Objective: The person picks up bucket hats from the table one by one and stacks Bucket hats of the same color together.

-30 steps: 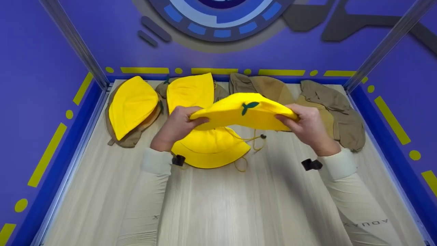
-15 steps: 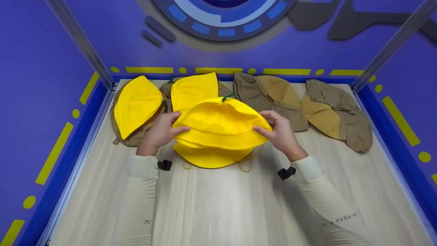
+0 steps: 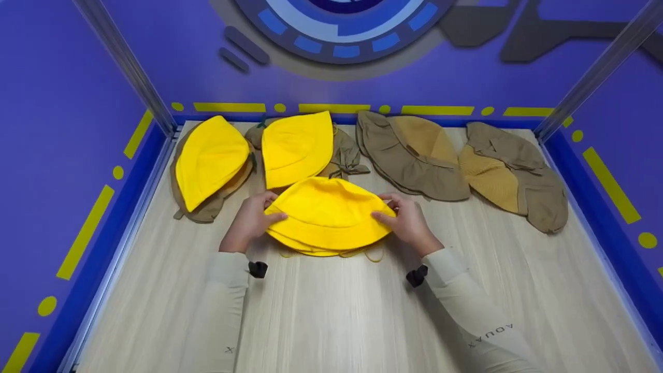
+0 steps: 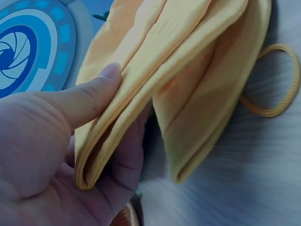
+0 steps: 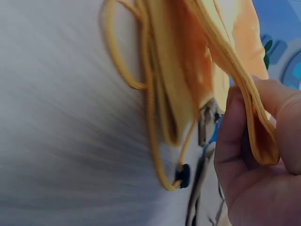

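A folded yellow bucket hat [image 3: 331, 210] is held by its two side corners at the middle of the table. My left hand [image 3: 249, 221] pinches its left corner, thumb on top of the brim. The right corner is pinched by my right hand [image 3: 410, 221], fingers behind the brim. Just beneath lies a second yellow hat [image 4: 207, 103], mostly covered in the head view; both wrist views show a gap between the two. A yellow cord [image 5: 149, 108] with a black toggle [image 5: 183, 175] hangs beside the lower hat.
Behind are more yellow hats, one at the left [image 3: 211, 163] and one at centre [image 3: 298, 147], each lying on a brown hat. Two brown-and-tan piles, one ruffled [image 3: 414, 155] and one at far right [image 3: 518, 176], lie rightward. Blue-purple walls [image 3: 331, 88] enclose the table.
Both hands have tilted the yellow hat so its green leaf no longer shows in the head view, moved closer together, and lowered it toward the viewer over the other yellow hat.
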Tool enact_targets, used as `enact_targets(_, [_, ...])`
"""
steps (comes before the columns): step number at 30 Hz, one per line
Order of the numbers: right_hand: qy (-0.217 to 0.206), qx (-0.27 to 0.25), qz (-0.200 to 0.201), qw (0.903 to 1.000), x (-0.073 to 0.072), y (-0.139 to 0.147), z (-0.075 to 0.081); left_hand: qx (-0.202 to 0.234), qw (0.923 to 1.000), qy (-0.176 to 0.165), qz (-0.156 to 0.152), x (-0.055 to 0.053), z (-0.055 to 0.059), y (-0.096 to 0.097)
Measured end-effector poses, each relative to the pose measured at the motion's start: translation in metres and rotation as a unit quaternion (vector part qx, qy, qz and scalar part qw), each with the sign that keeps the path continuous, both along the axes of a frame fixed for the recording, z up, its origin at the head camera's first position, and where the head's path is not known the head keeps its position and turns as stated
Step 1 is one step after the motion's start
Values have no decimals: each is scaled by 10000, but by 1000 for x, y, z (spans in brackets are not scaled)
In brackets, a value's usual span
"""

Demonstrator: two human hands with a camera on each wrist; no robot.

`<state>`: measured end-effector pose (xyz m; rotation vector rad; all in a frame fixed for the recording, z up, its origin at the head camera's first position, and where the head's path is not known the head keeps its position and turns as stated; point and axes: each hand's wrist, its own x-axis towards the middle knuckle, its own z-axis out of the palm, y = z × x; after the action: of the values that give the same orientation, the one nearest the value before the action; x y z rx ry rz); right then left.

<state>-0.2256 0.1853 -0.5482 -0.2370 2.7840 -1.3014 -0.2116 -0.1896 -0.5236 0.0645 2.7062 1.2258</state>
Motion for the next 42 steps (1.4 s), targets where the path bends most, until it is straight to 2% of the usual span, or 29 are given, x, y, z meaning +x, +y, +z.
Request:
enact_targets(6, [-101,394,-189,9990,0,-6,-7,-182,9995,31,243,0,-11,6])
enact_targets(14, [-257,878,-188,9956,3,-8,-16,-488,9969,-113,612,2,-27,15])
enact_targets(20, [-338,1039,-291,9936,2,-14,-13,-604,9955,-73,721,2,-29,19])
enact_targets(22, [-225,1165,-391,9922,4,-18,-9,-592,9953,-162,752,1,-28,20])
enact_targets(25, [369,1272,-408,9904,10,-33,0,-539,9954,-322,726,2,-23,20])
enact_targets(28, [1312,1294,150,9828,16,-52,7,-437,9958,-385,713,2,-19,18])
enact_targets(31, [1938,1194,1197,9664,17,-67,7,-350,9961,-344,739,3,-17,16])
enact_targets(33, [1983,1110,1875,9556,14,-75,4,-329,9963,-245,753,4,-17,16])
enact_targets(35, [1852,1122,2335,9480,11,-80,-1,-335,9965,-143,757,4,-16,17])
enact_targets(39, [1529,1381,2741,9394,3,-88,-11,-412,9957,17,832,4,-13,19])
enact_targets(42, [1158,1623,2863,9372,-1,-91,-17,-423,9944,-45,964,1,-11,20])
